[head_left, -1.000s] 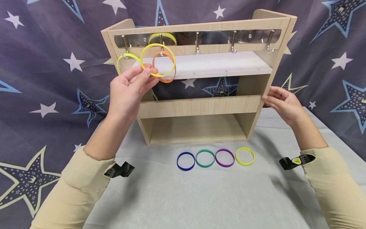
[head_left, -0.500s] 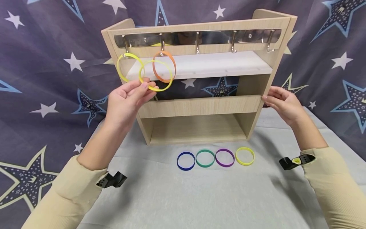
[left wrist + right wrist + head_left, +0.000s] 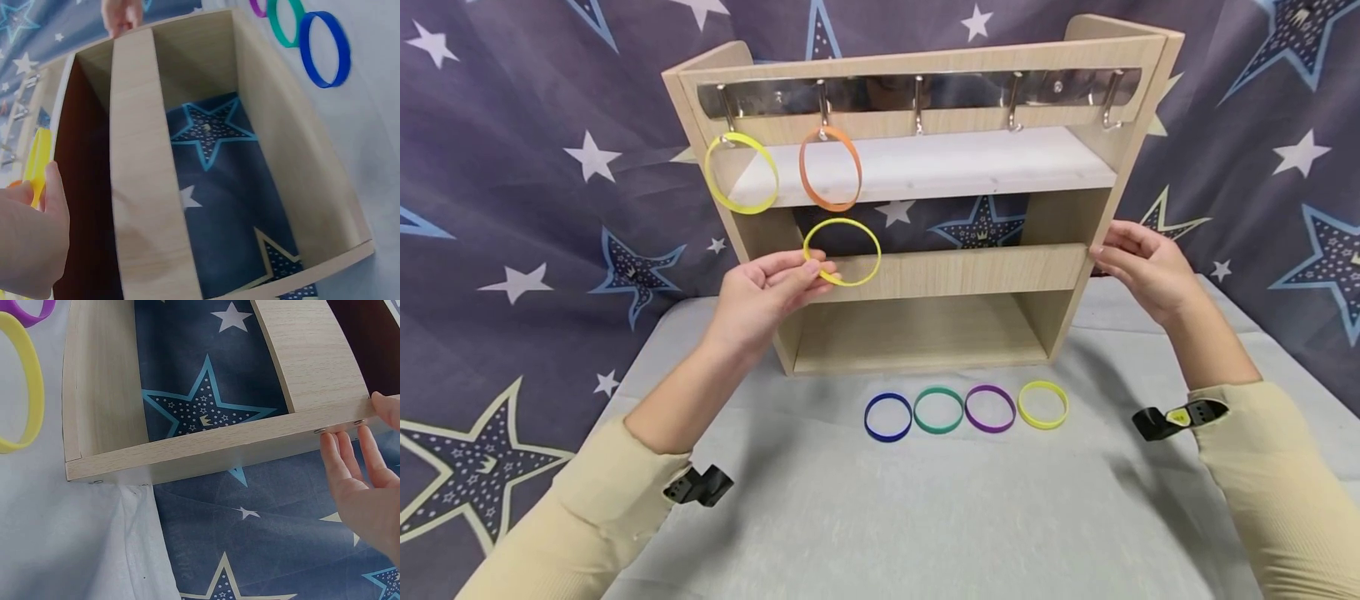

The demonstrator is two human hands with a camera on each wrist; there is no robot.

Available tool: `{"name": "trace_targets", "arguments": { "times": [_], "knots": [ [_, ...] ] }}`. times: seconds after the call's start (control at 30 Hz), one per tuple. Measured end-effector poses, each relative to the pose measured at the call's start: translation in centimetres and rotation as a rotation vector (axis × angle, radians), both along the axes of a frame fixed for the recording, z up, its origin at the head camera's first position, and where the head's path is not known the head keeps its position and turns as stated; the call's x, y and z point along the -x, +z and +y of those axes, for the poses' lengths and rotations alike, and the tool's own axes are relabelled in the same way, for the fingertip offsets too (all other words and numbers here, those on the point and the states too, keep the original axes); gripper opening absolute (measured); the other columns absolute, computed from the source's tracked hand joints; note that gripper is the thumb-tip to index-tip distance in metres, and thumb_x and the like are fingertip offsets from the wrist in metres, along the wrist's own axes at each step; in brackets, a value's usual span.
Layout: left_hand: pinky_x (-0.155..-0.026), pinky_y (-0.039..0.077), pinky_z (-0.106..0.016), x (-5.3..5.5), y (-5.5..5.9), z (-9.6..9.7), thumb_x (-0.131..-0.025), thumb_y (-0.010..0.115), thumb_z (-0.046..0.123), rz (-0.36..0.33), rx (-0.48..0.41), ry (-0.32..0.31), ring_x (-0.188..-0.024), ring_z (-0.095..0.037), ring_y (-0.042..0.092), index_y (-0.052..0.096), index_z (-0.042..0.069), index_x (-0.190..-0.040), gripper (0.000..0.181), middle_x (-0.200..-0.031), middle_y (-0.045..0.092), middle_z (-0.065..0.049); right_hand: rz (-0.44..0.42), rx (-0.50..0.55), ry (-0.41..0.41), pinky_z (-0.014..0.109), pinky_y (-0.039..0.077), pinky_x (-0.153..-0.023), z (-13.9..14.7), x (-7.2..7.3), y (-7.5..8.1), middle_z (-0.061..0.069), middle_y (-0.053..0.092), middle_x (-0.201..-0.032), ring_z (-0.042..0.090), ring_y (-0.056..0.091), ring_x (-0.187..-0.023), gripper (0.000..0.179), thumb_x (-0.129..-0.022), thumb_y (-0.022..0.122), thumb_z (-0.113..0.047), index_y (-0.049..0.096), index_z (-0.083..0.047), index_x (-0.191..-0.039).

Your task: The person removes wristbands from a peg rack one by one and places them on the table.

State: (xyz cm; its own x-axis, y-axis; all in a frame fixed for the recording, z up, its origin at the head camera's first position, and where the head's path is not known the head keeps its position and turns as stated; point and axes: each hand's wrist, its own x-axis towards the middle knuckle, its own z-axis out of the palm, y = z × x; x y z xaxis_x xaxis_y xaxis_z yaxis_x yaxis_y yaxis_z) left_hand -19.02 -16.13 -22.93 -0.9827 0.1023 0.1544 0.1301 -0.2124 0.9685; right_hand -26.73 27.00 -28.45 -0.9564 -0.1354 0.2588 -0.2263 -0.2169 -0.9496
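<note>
My left hand [image 3: 767,292] pinches a yellow silicone wristband [image 3: 878,258] between thumb and fingers, in front of the wooden shelf unit [image 3: 985,271]. In the left wrist view that yellow wristband [image 3: 40,159] shows edge-on. Two wristbands hang from the metal hook strip [image 3: 962,93]: another yellow one [image 3: 777,173] on the leftmost hook and an orange one [image 3: 859,171] on the second. My right hand [image 3: 1153,271] holds the unit's right side panel, thumb at the front edge. In the right wrist view, the fingertips [image 3: 331,440] touch the panel's outer face.
On the grey cloth [image 3: 925,517] before the unit lies a row of wristbands: blue [image 3: 887,437], green [image 3: 938,430], purple [image 3: 990,428] and yellow [image 3: 1042,426]. Three more hooks run rightward along the strip. A star-patterned curtain [image 3: 512,208] hangs behind.
My left hand has come down from the second hook and then slightly right, carrying the yellow wristband away from the hanging orange one. My right hand stays at the panel.
</note>
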Motion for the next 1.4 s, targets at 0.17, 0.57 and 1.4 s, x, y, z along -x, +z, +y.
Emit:
{"name": "trace_targets", "arguments": {
  "times": [0.17,0.57,1.4],
  "knots": [
    [-0.08,0.061,-0.022,0.4,-0.6,-0.3,-0.092,0.058,-0.002,-0.077,0.097,-0.043,-0.081,-0.007,0.072,0.066,0.008,-0.092,0.013,-0.082,0.075,0.004,0.001,-0.011,-0.002,0.014,0.055,-0.079,0.1,0.0,0.0,-0.006,0.068,-0.095,0.005,0.065,-0.088,0.029,-0.089,0.06,0.006,0.068,-0.015,-0.108],
    [-0.083,0.06,-0.019,1.9,-2.5,-2.3,-0.096,0.052,0.002,-0.295,0.312,-0.219,-0.084,-0.005,0.071,0.045,-0.015,-0.127,0.036,-0.085,0.073,0.004,-0.001,-0.01,-0.003,0.013,0.055,-0.08,-0.1,0.2,0.1,-0.006,0.067,-0.094,0.005,0.064,-0.088,0.028,-0.089,0.061,0.006,0.068,-0.015,-0.106],
    [-0.088,0.06,-0.026,3.4,-7.3,-4.0,-0.096,0.053,0.0,-0.475,0.519,-0.389,-0.085,-0.009,0.069,0.045,-0.018,-0.129,0.039,-0.092,0.071,-0.001,-0.011,-0.025,-0.017,0.012,0.055,-0.08,0.1,0.0,-0.1,-0.006,0.066,-0.093,0.005,0.064,-0.088,0.028,-0.089,0.061,0.005,0.068,-0.016,-0.106]
  ]
}}
